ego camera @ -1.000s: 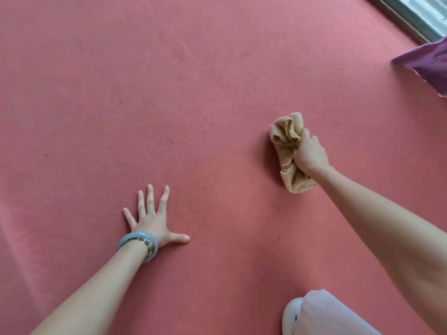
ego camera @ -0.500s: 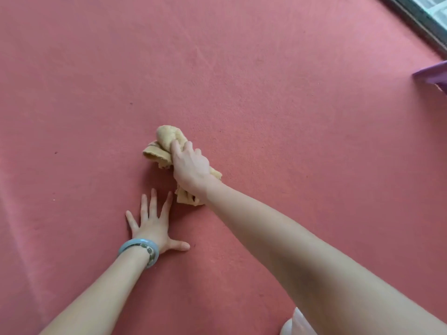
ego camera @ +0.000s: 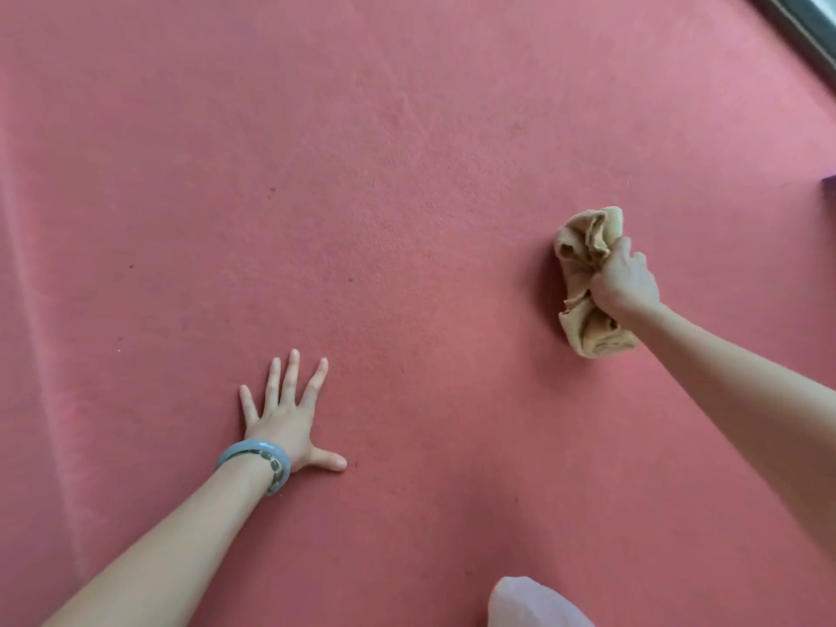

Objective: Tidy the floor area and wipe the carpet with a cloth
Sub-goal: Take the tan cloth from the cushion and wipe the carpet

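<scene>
A red carpet [ego camera: 407, 196] fills nearly the whole view. My right hand [ego camera: 626, 280] is at the right, its fingers closed around a crumpled tan cloth [ego camera: 583, 251] that is pressed onto the carpet; cloth sticks out above and below the fist. My left hand [ego camera: 285, 418] lies flat on the carpet at lower centre-left, fingers spread, holding nothing. A pale blue bangle [ego camera: 255, 459] circles the left wrist.
A dark window or door frame [ego camera: 800, 33] runs along the top right corner. A sliver of purple fabric [ego camera: 830, 183] shows at the right edge. My knee in light trousers [ego camera: 534, 604] is at the bottom. A crease [ego camera: 40, 355] runs down the carpet's left side.
My right hand swept the cloth from the right to just above my left hand, then back out to the right. The left hand stayed planted.
</scene>
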Action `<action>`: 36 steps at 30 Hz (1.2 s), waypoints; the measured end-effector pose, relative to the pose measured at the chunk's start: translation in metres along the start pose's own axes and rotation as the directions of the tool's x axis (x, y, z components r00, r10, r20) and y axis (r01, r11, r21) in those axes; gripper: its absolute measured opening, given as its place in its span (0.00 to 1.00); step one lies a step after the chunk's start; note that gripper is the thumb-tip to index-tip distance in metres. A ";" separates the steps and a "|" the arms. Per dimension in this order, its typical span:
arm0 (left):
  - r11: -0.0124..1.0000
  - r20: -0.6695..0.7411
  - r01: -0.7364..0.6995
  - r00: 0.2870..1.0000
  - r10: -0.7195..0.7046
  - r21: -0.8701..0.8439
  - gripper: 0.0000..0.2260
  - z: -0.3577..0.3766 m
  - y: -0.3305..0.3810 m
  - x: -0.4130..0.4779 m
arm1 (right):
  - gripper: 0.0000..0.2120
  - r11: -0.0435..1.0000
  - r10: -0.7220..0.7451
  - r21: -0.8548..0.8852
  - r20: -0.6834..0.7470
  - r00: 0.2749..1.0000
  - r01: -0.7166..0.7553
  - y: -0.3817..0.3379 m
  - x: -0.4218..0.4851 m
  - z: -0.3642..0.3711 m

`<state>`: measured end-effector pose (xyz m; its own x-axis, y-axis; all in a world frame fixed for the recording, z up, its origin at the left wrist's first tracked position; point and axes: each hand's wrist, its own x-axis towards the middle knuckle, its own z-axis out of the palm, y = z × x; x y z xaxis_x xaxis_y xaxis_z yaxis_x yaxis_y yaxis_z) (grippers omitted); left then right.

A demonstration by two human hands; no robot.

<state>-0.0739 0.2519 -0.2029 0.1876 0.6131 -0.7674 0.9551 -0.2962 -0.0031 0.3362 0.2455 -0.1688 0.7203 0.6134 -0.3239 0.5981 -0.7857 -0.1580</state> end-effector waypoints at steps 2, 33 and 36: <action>1.000 -0.010 0.005 1.000 -0.005 0.004 0.62 0.001 0.000 0.000 | 0.20 0.998 -0.049 0.028 -0.006 0.999 0.049 -0.027 -0.012 0.012; 0.992 -0.334 -0.055 0.938 0.090 0.113 0.59 -0.148 0.006 -0.014 | 0.14 0.904 -0.422 0.098 0.044 0.906 0.416 -0.107 0.006 -0.048; 0.977 -0.373 -0.089 0.914 0.158 0.195 0.60 -0.211 -0.008 -0.006 | 0.12 0.929 -0.349 0.125 -0.026 0.937 0.349 -0.112 0.016 -0.055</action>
<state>-0.0340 0.4051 -0.0625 0.4076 0.7869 -0.4633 0.8716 -0.4866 -0.0597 0.3006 0.3475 -0.1052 0.4752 0.8509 -0.2242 0.7631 -0.5253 -0.3765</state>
